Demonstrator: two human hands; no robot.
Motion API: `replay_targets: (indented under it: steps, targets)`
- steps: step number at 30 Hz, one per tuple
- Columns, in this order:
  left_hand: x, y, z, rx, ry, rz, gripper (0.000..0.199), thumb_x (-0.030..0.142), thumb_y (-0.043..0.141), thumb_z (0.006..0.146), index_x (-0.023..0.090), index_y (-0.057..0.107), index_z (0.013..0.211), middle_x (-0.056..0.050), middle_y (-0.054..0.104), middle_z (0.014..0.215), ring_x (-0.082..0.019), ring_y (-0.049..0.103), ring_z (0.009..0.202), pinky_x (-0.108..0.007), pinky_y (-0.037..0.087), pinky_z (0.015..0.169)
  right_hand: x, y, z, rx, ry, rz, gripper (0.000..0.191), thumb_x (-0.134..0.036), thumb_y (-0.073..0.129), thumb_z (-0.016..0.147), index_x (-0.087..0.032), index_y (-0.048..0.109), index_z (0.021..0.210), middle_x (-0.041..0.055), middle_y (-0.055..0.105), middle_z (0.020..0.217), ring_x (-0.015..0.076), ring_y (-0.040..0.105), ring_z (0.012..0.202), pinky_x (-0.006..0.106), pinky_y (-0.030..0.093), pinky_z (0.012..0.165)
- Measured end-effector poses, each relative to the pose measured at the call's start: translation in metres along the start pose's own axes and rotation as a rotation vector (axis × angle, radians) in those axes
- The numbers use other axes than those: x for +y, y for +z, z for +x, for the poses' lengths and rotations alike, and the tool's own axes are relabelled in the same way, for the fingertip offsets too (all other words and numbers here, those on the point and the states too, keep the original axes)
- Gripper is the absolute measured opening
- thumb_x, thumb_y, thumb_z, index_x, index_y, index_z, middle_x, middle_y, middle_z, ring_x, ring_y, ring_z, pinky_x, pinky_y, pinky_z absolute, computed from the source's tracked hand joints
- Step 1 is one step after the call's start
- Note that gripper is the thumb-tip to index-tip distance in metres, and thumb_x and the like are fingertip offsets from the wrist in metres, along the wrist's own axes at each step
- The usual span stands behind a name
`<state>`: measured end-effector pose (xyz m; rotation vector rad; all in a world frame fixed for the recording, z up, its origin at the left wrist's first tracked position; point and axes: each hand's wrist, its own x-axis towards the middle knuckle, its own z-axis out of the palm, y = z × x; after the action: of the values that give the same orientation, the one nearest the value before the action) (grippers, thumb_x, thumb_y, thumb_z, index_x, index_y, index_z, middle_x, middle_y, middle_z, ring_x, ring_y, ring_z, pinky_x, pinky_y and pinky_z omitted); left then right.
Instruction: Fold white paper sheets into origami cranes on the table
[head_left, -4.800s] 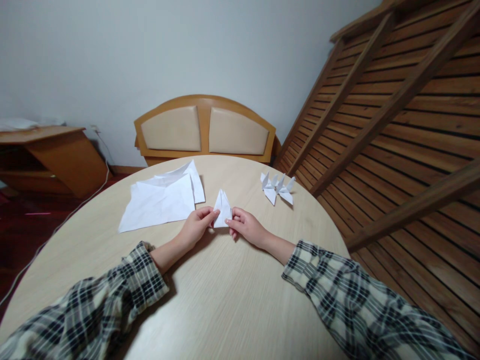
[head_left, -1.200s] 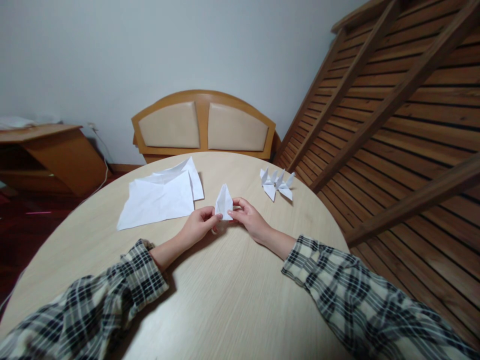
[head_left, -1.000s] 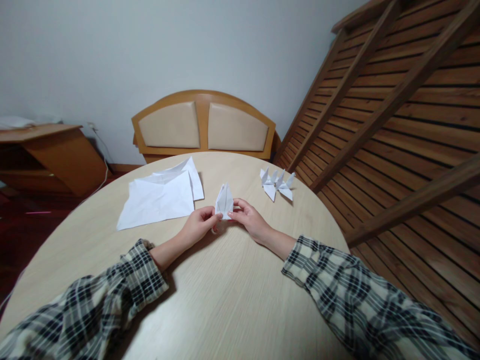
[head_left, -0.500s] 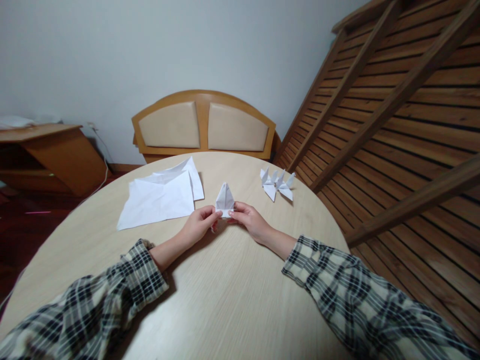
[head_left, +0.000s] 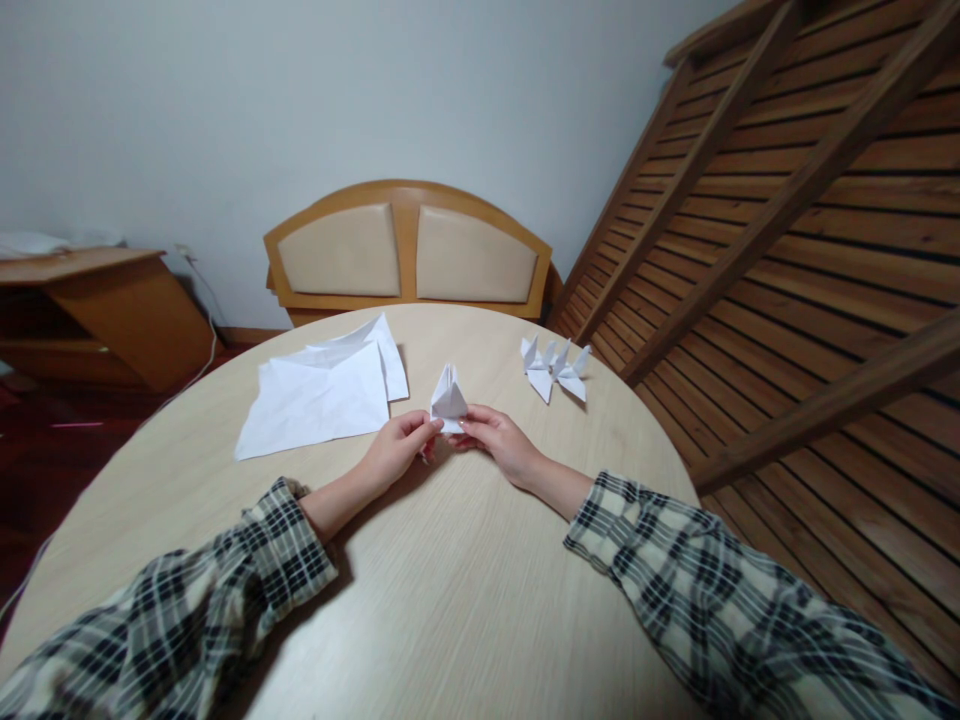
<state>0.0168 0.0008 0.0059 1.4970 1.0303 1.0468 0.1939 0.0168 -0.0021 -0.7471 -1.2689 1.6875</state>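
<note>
A small piece of folded white paper (head_left: 448,398), pointed at the top, is held just above the table between both hands. My left hand (head_left: 403,447) pinches its lower left corner, with the thumb on the near face. On the other side, my right hand (head_left: 504,443) has thumb and fingers closed on the lower right edge. The top of the paper shows layers partly apart, with one flap tilted to the right. The other fingers are mostly hidden behind the paper and the hands.
White paper sheets (head_left: 319,398) lie overlapping on the round wooden table (head_left: 450,580), left of the hands. Folded white paper cranes (head_left: 555,370) stand at the right. Beyond the table is a padded chair back (head_left: 409,250); wooden slats (head_left: 810,270) rise at the right.
The front flap of the folded paper has shifted, and the layers at its top now stand apart. The right thumb has moved slightly; both hands keep their hold and place.
</note>
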Motion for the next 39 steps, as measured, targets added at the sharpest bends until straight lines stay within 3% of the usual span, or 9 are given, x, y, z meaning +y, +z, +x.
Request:
replay_targets:
  steps: [9,29,39]
  targets:
    - [0.0038,0.0005,-0.0015,-0.004,-0.027,-0.060,0.028,0.037,0.054,0.083,0.017,0.054,0.064,0.001,0.052,0.056,-0.012,0.046,0.053,-0.026,0.038,0.054,-0.0018,-0.0011,-0.0004,0.038,0.021,-0.042,0.017,-0.027,0.066,0.076,-0.018,0.068,0.090,0.0017,0.067,0.086,0.0103,0.060,0.065,0.023,0.043,0.059]
    - [-0.0034,-0.0002,0.0016,0.035,-0.127,-0.179,0.024,0.034,0.051,0.083,0.016,0.056,0.067,-0.001,0.056,0.060,-0.012,0.050,0.054,-0.027,0.042,0.055,-0.0020,-0.0007,-0.0006,0.018,0.018,-0.066,0.020,-0.026,0.060,0.078,-0.017,0.068,0.094,0.0049,0.069,0.088,0.0108,0.058,0.063,0.024,0.043,0.058]
    - [-0.0050,-0.0005,0.0016,0.046,-0.134,-0.176,0.024,0.035,0.053,0.082,0.017,0.058,0.067,-0.001,0.057,0.060,-0.011,0.050,0.055,-0.026,0.042,0.055,0.0008,-0.0021,-0.0005,0.034,-0.007,-0.091,0.025,-0.022,0.057,0.075,-0.023,0.072,0.095,0.0018,0.070,0.092,0.0100,0.058,0.062,0.026,0.044,0.063]
